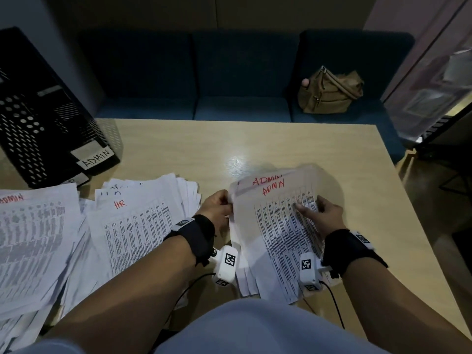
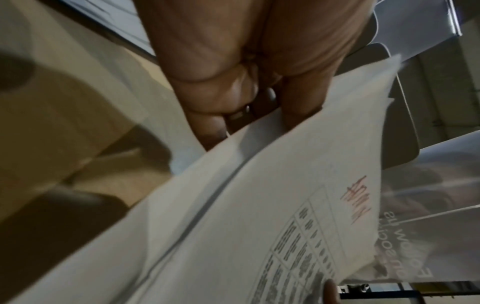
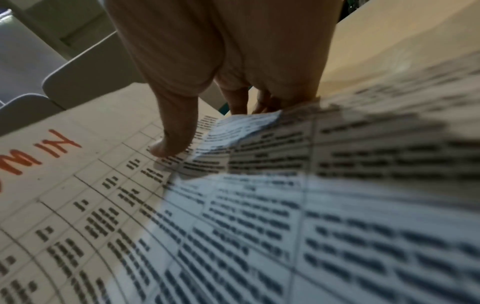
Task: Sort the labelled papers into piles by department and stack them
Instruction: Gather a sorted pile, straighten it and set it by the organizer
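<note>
— How are the hands posed?

— The left hand (image 1: 217, 208) is raised at the left edge of a sheaf of ADMIN papers (image 1: 278, 233), which is pinched between its thumb and curled fingers (image 2: 298, 107). The right hand (image 1: 323, 213) is set at the sheaf's right edge: its thumb (image 3: 171, 142) is pressed on the printed face, and its other fingers are tucked under the paper. The sheaf is thus clamped from both sides, with the hands kept apart by its width. Both forearms are stretched forward, and a black strap is worn on each wrist.

— Where is the sheaf, and which way is it pointed?

— It is held above the near part of the wooden table (image 1: 281, 144), in front of the person's torso. Its long axis is run away from the person, with the red ADMIN headings at the far end, tipped upward. The sheets are fanned unevenly at the near edge.

— What else is seen?

— A pile headed HR (image 1: 132, 226) is laid left of the left wrist, and another ADMIN pile (image 1: 30, 238) further left. A black mesh tray (image 1: 46, 118) labelled ADMIN is stood at the table's far-left corner. A tan bag (image 1: 329, 93) is left on the blue bench (image 1: 242, 106) beyond.
</note>
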### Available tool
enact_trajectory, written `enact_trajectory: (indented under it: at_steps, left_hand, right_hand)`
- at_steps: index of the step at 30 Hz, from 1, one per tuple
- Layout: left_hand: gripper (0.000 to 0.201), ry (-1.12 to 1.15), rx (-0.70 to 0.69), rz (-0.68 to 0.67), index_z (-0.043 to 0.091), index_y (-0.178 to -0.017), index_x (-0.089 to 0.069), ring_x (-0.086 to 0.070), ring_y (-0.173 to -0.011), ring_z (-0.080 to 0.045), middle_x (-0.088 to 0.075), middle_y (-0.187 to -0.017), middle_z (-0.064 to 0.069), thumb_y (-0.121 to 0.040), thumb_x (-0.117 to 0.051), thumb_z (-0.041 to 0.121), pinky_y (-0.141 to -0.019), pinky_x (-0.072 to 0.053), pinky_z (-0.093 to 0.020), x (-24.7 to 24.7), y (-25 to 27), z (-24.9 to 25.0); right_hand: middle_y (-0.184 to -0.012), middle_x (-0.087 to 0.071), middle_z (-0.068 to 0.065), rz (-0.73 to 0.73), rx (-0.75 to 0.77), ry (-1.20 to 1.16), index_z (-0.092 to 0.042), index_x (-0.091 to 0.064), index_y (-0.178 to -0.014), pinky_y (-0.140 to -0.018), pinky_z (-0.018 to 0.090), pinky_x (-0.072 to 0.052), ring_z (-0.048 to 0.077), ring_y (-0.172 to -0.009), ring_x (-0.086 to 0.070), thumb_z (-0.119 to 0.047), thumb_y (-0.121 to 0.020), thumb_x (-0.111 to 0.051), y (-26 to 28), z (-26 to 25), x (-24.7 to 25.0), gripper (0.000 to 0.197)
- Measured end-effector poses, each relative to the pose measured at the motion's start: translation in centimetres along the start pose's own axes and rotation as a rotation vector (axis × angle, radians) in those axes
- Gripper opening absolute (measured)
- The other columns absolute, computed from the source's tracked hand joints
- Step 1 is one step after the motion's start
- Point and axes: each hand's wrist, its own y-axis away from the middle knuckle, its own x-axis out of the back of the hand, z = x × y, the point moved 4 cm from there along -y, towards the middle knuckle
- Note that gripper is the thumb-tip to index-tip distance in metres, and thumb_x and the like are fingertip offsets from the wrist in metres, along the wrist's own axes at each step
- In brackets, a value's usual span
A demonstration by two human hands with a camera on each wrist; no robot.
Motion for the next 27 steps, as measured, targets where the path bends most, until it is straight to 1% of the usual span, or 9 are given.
enact_trajectory:
  at_steps: [3, 6, 8, 11, 13, 16, 18, 22, 27]
  left_hand:
    - [0.018, 0.021, -0.012, -0.078, 0.01, -0.091, -0.055, -0.061, -0.071, -0.025, -0.062, -0.085, -0.014, -0.083, -0.064, -0.004, -0.065, -0.052, -0.037, -0.3, 0.2, 0.1]
    - [0.021, 0.058, -0.018, 0.023, 0.015, -0.074, -0.049, -0.055, -0.06, -0.021, -0.059, -0.073, -0.01, -0.088, -0.065, 0.016, -0.055, -0.046, -0.029, 0.5, 0.1, 0.1]
    - [0.029, 0.02, -0.051, 0.14, 0.016, -0.068, -0.045, -0.053, -0.057, -0.019, -0.057, -0.066, -0.006, -0.092, -0.06, 0.021, -0.055, -0.045, -0.027, 1.5, -0.3, 0.1]
    - [0.021, -0.038, -0.083, 0.172, 0.014, -0.078, -0.048, -0.055, -0.063, -0.019, -0.059, -0.073, -0.004, -0.098, -0.051, 0.02, -0.06, -0.046, -0.027, 2.2, -0.2, 0.5]
    - [0.012, -0.06, -0.079, 0.143, 0.015, -0.094, -0.054, -0.06, -0.078, -0.023, -0.064, -0.088, -0.006, -0.1, -0.045, 0.02, -0.074, -0.052, -0.033, 1.9, 0.2, 0.6]
    - [0.016, -0.143, -0.071, 0.095, 0.021, -0.091, -0.059, -0.062, -0.098, -0.03, -0.066, -0.103, -0.014, -0.097, -0.047, 0.029, -0.098, -0.047, -0.052, 0.8, 0.4, -0.2]
    - [0.016, -0.147, -0.057, 0.04, 0.022, -0.096, -0.063, -0.065, -0.101, -0.034, -0.069, -0.106, -0.013, -0.094, -0.049, 0.027, -0.096, -0.048, -0.054, -0.4, 0.9, -0.3]
    - [0.017, -0.053, -0.063, -0.041, 0.008, -0.102, -0.061, -0.063, -0.084, -0.027, -0.067, -0.097, -0.015, -0.097, -0.045, 0.005, -0.076, -0.053, -0.037, -2.2, 3.0, 2.1]
    - [0.017, 0.083, -0.054, -0.081, 0.019, -0.099, -0.058, -0.059, -0.069, -0.021, -0.067, -0.081, -0.003, -0.101, -0.042, 0.014, -0.062, -0.049, -0.03, 0.4, 4.9, 4.9]
  right_hand:
    - [-0.135, -0.051, 0.008, -0.022, -0.019, -0.001, -0.007, -0.055, -0.129, -0.102, 0.037, -0.044, 0.023, -0.114, -0.056, -0.06, -0.05, -0.086, -0.3, 0.4, 0.1, 0.1]
    - [-0.107, -0.068, 0.015, 0.024, -0.005, -0.123, 0.0, -0.064, -0.11, -0.083, 0.032, -0.054, 0.026, -0.093, -0.065, -0.022, -0.074, -0.08, 0.4, -0.2, 0.8, 0.045]
    - [-0.096, -0.067, 0.015, 0.09, 0.009, -0.178, 0.0, -0.064, -0.1, -0.066, 0.021, -0.053, 0.025, -0.08, -0.062, -0.005, -0.083, -0.07, 1.0, -0.2, 1.8, 0.018]
    - [-0.094, -0.065, 0.018, 0.141, 0.039, -0.23, 0.002, -0.063, -0.103, -0.047, 0.014, -0.05, 0.022, -0.068, -0.058, -0.002, -0.087, -0.063, 1.1, 0.2, 3.2, 0.016]
    - [-0.097, -0.064, 0.016, 0.113, 0.033, -0.233, 0.0, -0.061, -0.109, -0.052, 0.017, -0.051, 0.019, -0.068, -0.059, -0.003, -0.09, -0.059, 1.0, 0.2, 3.2, 0.019]
    - [-0.105, -0.066, 0.016, 0.005, 0.016, -0.266, -0.006, -0.06, -0.113, -0.08, 0.038, -0.054, 0.032, -0.092, -0.064, -0.007, -0.092, -0.057, 1.3, -0.6, 1.6, 0.021]
    - [-0.101, -0.067, 0.013, -0.073, 0.039, -0.283, -0.005, -0.058, -0.117, -0.078, 0.039, -0.056, 0.033, -0.098, -0.063, -0.007, -0.093, -0.056, 1.9, -1.6, 0.5, 0.024]
    - [-0.094, -0.067, 0.002, -0.097, 0.146, -0.323, -0.007, -0.058, -0.118, -0.061, 0.021, -0.056, 0.017, -0.083, -0.064, -0.005, -0.092, -0.057, 2.8, -4.5, -0.2, 0.026]
    - [-0.078, -0.073, -0.006, -0.16, 0.283, -0.339, -0.022, -0.067, -0.095, -0.072, 0.033, -0.056, 0.012, -0.072, -0.068, -0.027, -0.076, -0.076, 4.8, -9.0, -1.5, 0.022]
